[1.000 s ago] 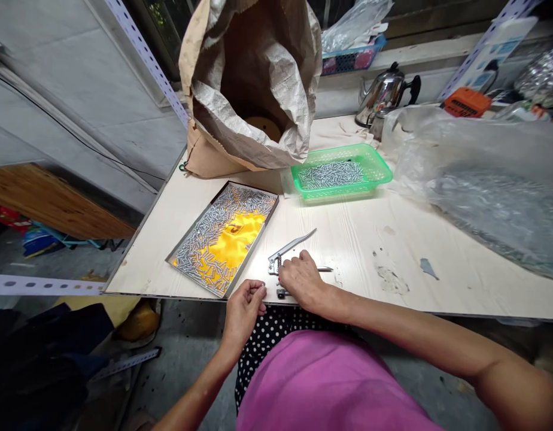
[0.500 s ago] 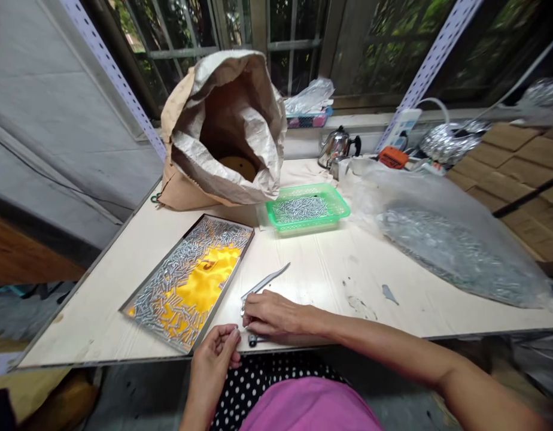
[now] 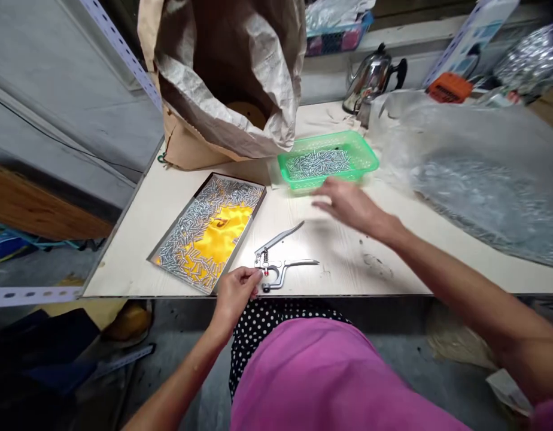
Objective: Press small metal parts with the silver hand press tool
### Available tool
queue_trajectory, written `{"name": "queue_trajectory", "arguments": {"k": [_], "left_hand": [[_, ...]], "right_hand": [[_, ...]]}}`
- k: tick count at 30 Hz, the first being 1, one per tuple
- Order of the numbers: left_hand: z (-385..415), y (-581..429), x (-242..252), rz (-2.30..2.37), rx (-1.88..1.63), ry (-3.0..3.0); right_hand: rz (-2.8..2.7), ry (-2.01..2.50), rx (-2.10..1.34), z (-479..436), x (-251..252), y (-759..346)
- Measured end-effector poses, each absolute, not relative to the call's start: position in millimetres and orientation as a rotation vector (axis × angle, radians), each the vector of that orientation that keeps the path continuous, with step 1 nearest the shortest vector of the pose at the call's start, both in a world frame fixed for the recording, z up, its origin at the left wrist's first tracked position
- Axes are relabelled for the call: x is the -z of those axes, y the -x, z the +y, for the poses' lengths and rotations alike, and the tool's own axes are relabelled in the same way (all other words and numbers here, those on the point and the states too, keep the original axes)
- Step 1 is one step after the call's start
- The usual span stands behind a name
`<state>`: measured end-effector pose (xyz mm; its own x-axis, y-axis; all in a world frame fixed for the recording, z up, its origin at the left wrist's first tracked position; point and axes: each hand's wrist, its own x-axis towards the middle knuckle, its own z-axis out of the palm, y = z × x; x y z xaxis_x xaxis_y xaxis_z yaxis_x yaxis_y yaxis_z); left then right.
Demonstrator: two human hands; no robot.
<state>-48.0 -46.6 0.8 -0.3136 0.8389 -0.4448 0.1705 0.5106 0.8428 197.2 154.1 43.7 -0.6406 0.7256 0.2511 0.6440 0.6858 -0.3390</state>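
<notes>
My left hand (image 3: 239, 290) is at the table's front edge, thumb and fingertips pinched together beside the head of the snap pliers (image 3: 280, 263). Whatever the pinch holds is too small to make out. The pliers lie on the table, with spread metal handles, a spring and a small red tip. Over the table, just in front of the green basket (image 3: 364, 160), my right hand (image 3: 351, 206) is slightly blurred, thumb and fingers apart and nothing visible in them. Small silver metal pieces (image 3: 319, 163) fill the basket's floor. A shallow tray (image 3: 240, 244) of similar pieces on a yellow bottom lies near my left hand.
A large paper sack (image 3: 191, 140) stands open at the back left. On the right lies a clear plastic bag (image 3: 487, 191) full of small metal pieces. A metal kettle (image 3: 370, 81) and an orange box (image 3: 449, 88) sit at the back.
My right hand has let go of the pliers and moved away, up and right toward the green basket. The pliers now show fully. The view has tilted downward.
</notes>
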Motion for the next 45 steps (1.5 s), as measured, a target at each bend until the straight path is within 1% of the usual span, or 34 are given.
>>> {"name": "queue_trajectory", "arguments": {"k": [2,3,5,8,14,20,27,29,33,39,45], "left_hand": [[-43.8,46.9,0.9,1.766,-0.796,-0.81],[-42.5,46.6,1.5,1.764,-0.763,-0.793],[-39.8,46.3,2.1,1.779,-0.712,-0.778],[-36.8,46.1,1.9,1.823,-0.673,-0.803],[-39.2,44.0,-0.1,1.882,-0.605,-0.787],[-37.3,43.6,-2.0,1.88,-0.531,-0.811],[-19.0,51.0,-13.8,1.816,-0.171,-1.112],[-17.4,50.0,-17.7,1.812,-0.107,-1.115],[-21.4,46.0,-19.5,1.81,-0.119,-1.016],[-27.2,47.6,-11.8,1.767,-0.199,-0.914],[-27.0,46.2,-12.9,1.77,-0.199,-0.869]], "right_hand": [[-2.698,0.848,-0.586,107.9,-19.1,-193.7],[-2.742,0.806,-0.653,86.4,-9.0,-191.0],[-2.781,0.815,-0.677,54.7,5.8,-185.3],[-2.766,0.912,-0.606,38.7,15.6,-178.7],[-2.795,1.005,-0.475,44.9,19.6,-174.4],[-2.807,1.028,-0.455,42.4,18.5,-172.7],[-2.831,1.021,-0.453,40.9,15.6,-174.3],[-2.823,0.989,-0.493,41.7,14.6,-176.7],[-2.793,0.844,-0.51,53.2,9.2,-180.2],[-2.814,0.849,-0.311,90.7,15.1,-165.3],[-2.928,0.792,-0.085,122.0,27.5,-145.4]]}}
